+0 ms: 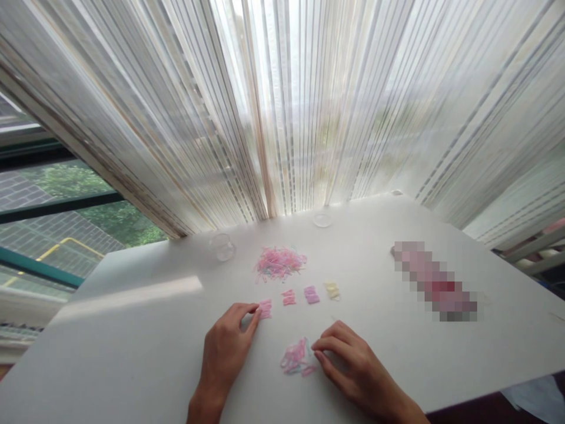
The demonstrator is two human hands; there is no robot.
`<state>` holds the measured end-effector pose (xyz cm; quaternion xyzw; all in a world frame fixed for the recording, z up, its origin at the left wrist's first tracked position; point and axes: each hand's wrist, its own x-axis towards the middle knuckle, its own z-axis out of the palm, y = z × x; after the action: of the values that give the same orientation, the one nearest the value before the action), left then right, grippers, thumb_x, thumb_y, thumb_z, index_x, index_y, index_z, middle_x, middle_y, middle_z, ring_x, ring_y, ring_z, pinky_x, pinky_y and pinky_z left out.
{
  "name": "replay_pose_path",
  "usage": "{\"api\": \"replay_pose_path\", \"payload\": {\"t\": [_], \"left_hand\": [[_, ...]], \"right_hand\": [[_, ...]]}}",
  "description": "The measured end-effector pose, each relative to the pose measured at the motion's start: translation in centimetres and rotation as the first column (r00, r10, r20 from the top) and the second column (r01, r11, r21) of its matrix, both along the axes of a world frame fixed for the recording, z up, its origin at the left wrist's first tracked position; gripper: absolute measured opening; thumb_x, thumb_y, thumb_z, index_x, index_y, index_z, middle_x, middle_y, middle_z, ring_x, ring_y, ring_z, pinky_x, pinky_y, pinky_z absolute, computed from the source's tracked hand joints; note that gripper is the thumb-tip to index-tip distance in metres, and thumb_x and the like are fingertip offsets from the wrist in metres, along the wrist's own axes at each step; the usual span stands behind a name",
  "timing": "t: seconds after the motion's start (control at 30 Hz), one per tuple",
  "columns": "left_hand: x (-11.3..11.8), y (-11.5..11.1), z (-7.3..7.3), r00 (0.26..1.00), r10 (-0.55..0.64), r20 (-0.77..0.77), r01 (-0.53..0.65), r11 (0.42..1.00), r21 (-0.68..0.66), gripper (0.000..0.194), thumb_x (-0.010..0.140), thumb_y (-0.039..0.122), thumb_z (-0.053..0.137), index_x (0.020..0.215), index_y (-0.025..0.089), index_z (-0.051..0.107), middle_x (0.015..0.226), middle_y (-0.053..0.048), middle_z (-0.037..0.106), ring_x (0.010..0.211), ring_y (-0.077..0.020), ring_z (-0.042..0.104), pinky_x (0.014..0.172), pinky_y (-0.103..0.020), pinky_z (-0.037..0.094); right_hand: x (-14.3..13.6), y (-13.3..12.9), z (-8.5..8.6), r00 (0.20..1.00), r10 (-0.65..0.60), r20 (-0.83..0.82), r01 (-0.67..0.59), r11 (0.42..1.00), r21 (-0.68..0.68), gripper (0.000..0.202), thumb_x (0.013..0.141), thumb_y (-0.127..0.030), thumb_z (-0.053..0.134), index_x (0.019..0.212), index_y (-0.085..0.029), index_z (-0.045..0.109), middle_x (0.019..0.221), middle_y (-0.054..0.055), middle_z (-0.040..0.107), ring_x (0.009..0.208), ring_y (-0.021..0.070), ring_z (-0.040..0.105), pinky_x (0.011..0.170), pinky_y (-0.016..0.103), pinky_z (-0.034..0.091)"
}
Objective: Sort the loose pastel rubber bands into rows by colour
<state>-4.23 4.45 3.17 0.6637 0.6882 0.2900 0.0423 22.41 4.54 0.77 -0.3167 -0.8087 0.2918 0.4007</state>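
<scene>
My left hand (230, 335) is closed in a pinch, thumb and index fingertips at the left edge of a row of pink rubber bands (265, 309). Beside a small mixed pile of rubber bands (296, 358), mostly pink with some pale blue, is my right hand (346, 356). Its thumb and fingers come together at the pile's right edge; anything between them is too small to make out. Small sorted groups lie to the right of the pink row: coral bands (288, 297), purple bands (311, 294) and pale yellow bands (332, 290).
Behind the groups spreads a larger heap of mixed bands (279, 263). A clear round container (223, 247) and a clear lid (322, 220) stand near the back of the white table (132, 353). A blurred-out pinkish object (432, 282) lies right. Striped curtains (282, 118) hang behind.
</scene>
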Motion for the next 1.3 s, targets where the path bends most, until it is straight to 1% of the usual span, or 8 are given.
{"api": "replay_pose_path", "payload": {"t": [0.13, 0.23, 0.33, 0.43, 0.57, 0.77, 1.1, 1.3], "left_hand": [[0.3, -1.5, 0.2, 0.999, -0.030, 0.033, 0.025, 0.990, 0.137, 0.026, 0.098, 0.041, 0.054, 0.099, 0.024, 0.073, 0.095, -0.002, 0.076, 0.063, -0.0140, 0.066, 0.062, -0.025, 0.054], [1.5, -3.0, 0.0, 0.981, -0.183, 0.069, 0.172, 0.975, 0.138, 0.018, 0.098, 0.033, 0.057, 0.103, 0.024, 0.072, 0.094, -0.002, 0.075, 0.067, -0.0133, 0.067, 0.060, -0.022, 0.055], [3.2, -4.3, -0.5, 0.936, -0.341, 0.086, 0.331, 0.936, 0.120, 0.015, 0.094, 0.027, 0.062, 0.107, 0.025, 0.070, 0.095, -0.003, 0.073, 0.078, -0.0154, 0.070, 0.067, -0.022, 0.059], [4.3, -5.0, -1.3, 0.913, -0.399, 0.085, 0.386, 0.912, 0.138, 0.020, 0.092, 0.019, 0.062, 0.109, 0.024, 0.069, 0.097, -0.005, 0.071, 0.085, -0.0179, 0.071, 0.074, -0.027, 0.061], [4.7, -5.3, -1.9, 0.917, -0.391, 0.079, 0.375, 0.913, 0.161, 0.017, 0.087, 0.014, 0.061, 0.101, 0.022, 0.066, 0.095, -0.006, 0.068, 0.085, -0.0197, 0.069, 0.074, -0.031, 0.060], [4.8, -5.6, -2.0, 0.922, -0.382, 0.061, 0.368, 0.915, 0.166, 0.013, 0.084, 0.012, 0.062, 0.092, 0.022, 0.064, 0.092, -0.005, 0.065, 0.081, -0.0194, 0.066, 0.071, -0.031, 0.058], [5.0, -5.6, -1.4, 0.920, -0.390, 0.033, 0.380, 0.910, 0.166, 0.010, 0.086, 0.017, 0.064, 0.094, 0.023, 0.067, 0.091, -0.005, 0.067, 0.076, -0.0188, 0.066, 0.068, -0.031, 0.057], [5.5, -5.4, -1.9, 0.926, -0.375, 0.051, 0.360, 0.914, 0.187, 0.013, 0.090, 0.021, 0.065, 0.101, 0.023, 0.070, 0.092, -0.005, 0.067, 0.076, -0.0182, 0.066, 0.068, -0.030, 0.057]], "right_hand": [[-0.1, 0.1, 0.2, 1.000, -0.014, -0.002, 0.014, 1.000, -0.008, 0.016, 0.095, -0.010, 0.056, 0.100, -0.022, 0.066, 0.088, 0.005, 0.067, 0.082, 0.0187, 0.063, 0.072, 0.031, 0.053], [-0.1, 0.0, 0.3, 0.999, -0.029, 0.017, 0.030, 0.999, -0.017, 0.017, 0.094, -0.010, 0.056, 0.099, -0.022, 0.066, 0.087, 0.005, 0.067, 0.082, 0.0196, 0.062, 0.072, 0.032, 0.053], [-0.2, -0.1, 0.4, 0.997, -0.016, 0.069, 0.017, 1.000, -0.017, 0.015, 0.091, -0.009, 0.057, 0.097, -0.021, 0.065, 0.087, 0.005, 0.066, 0.083, 0.0207, 0.061, 0.078, 0.036, 0.053], [-0.2, -0.2, 0.4, 0.992, 0.011, 0.126, -0.011, 1.000, -0.002, 0.015, 0.087, -0.009, 0.061, 0.093, -0.022, 0.064, 0.087, 0.004, 0.065, 0.084, 0.0211, 0.060, 0.087, 0.040, 0.051], [-0.3, -0.4, 0.4, 0.977, 0.026, 0.210, -0.029, 1.000, 0.011, 0.016, 0.081, -0.009, 0.065, 0.090, -0.022, 0.063, 0.087, 0.003, 0.064, 0.085, 0.0214, 0.058, 0.084, 0.038, 0.049], [-0.4, -0.4, -0.1, 0.956, 0.005, 0.293, -0.016, 0.999, 0.032, 0.015, 0.079, -0.009, 0.066, 0.086, -0.021, 0.061, 0.086, 0.003, 0.063, 0.085, 0.0214, 0.056, 0.080, 0.037, 0.046], [-0.4, -0.3, 0.2, 0.968, 0.030, 0.248, -0.039, 0.999, 0.034, 0.015, 0.082, -0.007, 0.062, 0.087, -0.021, 0.062, 0.084, 0.003, 0.063, 0.084, 0.0206, 0.056, 0.083, 0.037, 0.047], [-0.3, -0.2, 0.1, 0.981, 0.022, 0.192, -0.036, 0.997, 0.070, 0.015, 0.083, -0.007, 0.062, 0.088, -0.022, 0.062, 0.084, 0.003, 0.063, 0.082, 0.0206, 0.056, 0.081, 0.035, 0.049]]}}
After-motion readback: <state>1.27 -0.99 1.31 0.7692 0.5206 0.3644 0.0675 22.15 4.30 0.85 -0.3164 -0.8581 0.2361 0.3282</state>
